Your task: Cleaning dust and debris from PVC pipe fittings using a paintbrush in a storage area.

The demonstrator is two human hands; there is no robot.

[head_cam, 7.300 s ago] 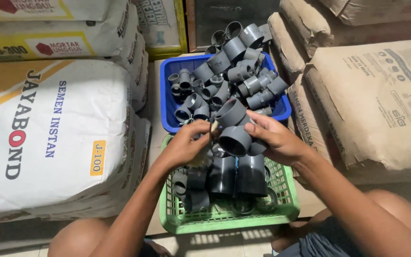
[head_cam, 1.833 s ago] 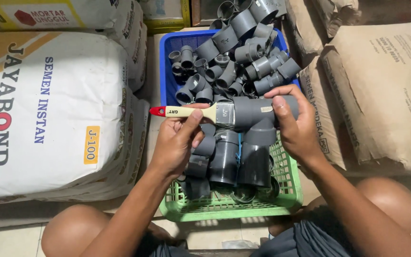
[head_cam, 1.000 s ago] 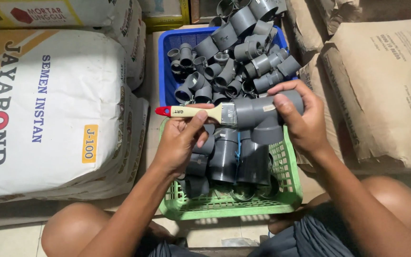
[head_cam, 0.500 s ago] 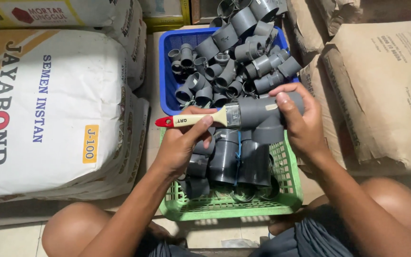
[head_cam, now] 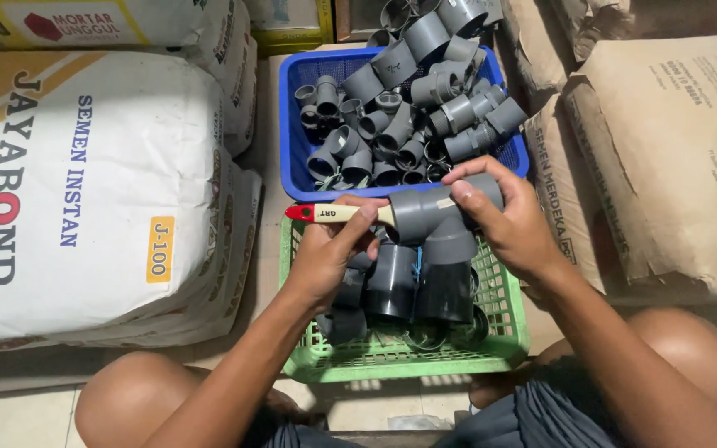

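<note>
Two hands were occupied over the green basket (head_cam: 508, 332). A grey tee fitting (head_cam: 441, 217) was held above it, grasped by the right hand (head_cam: 508, 224) with the fingers wrapped over its far end and the thumb pressed on top. A paintbrush (head_cam: 338, 213) with a pale wooden handle and a red tip was gripped by the left hand (head_cam: 334, 249), its fingers closed around the handle and its head entered into the fitting's open left mouth; the bristles could not be seen. More grey fittings (head_cam: 392, 282) were stood in the basket below, and a heap of them was piled in the blue basket (head_cam: 292, 158) behind. The brushing would probably be done best if the tee were kept steady and turned slowly, so that the whole inner wall was reached.
</note>
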